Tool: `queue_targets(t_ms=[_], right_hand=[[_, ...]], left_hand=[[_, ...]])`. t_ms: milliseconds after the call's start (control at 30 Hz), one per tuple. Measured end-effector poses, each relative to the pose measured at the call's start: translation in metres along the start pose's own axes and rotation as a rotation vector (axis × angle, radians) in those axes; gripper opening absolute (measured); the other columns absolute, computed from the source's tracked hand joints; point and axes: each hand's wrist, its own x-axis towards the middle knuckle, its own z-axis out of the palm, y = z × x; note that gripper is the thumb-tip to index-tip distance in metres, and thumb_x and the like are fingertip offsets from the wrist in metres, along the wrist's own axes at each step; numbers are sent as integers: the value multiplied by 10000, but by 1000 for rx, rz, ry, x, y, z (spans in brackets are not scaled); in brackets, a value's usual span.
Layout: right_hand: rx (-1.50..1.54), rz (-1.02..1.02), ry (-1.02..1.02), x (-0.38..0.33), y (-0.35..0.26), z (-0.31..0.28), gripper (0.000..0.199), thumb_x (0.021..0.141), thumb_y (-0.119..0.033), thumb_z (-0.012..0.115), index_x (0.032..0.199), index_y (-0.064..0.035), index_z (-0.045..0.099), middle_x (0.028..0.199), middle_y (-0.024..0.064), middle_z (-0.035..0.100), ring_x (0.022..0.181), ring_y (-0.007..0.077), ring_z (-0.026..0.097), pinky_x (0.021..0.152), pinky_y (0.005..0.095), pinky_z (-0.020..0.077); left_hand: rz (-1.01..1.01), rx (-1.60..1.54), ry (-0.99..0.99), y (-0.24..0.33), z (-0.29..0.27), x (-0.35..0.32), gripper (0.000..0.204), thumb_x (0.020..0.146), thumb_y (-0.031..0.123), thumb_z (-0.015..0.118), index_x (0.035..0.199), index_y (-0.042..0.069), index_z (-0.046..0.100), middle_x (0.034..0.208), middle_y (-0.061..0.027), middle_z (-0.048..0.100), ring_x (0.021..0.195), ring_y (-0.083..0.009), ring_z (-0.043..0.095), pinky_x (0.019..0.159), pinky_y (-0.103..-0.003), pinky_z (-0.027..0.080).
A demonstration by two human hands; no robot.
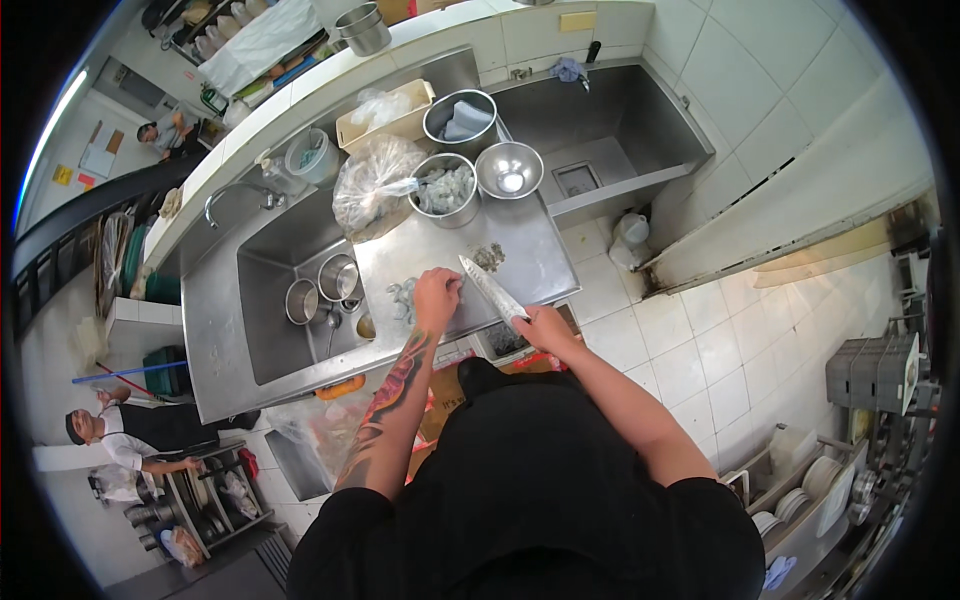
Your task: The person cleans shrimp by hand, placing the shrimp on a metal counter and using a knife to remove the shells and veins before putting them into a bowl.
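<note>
My right hand grips a knife, its broad pale blade slanting up and left over the steel worktop. My left hand is closed, fingertips down at the worktop left of the blade; whatever it pinches is too small to make out. Beside its fingers lie several grey, translucent pieces, apparently raw shrimp. A small heap of dark greenish scraps sits just beyond the knife tip. Farther back stands a steel pot filled with more grey shrimp, next to a shiny steel bowl.
A clear plastic bag, a cream bin and another steel pot crowd the back. Sinks flank the worktop; the left sink holds small steel pots. Two people are at far left, one beside a cart.
</note>
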Motion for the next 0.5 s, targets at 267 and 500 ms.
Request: queue_targets(t_ms=[267,500], right_hand=[[87,90,-69,4,-8,-2,367,965,-345,635,915,15,686,599,157,625,454,263,616,508,412,511],[191,181,-137,-22,-7,0,363,961,-346,647,927,9,710,582,106,602,434,212,589,466,393,480]], left_hand=[[-85,-17,-8,-3,2,-2,60,780,105,780,835,81,776,879,-108,734,869,-334,671,782,-446,537],[-255,-110,3,3,0,-4,82,818,120,780,895,97,793,862,-112,723,802,-303,694,734,-409,546]])
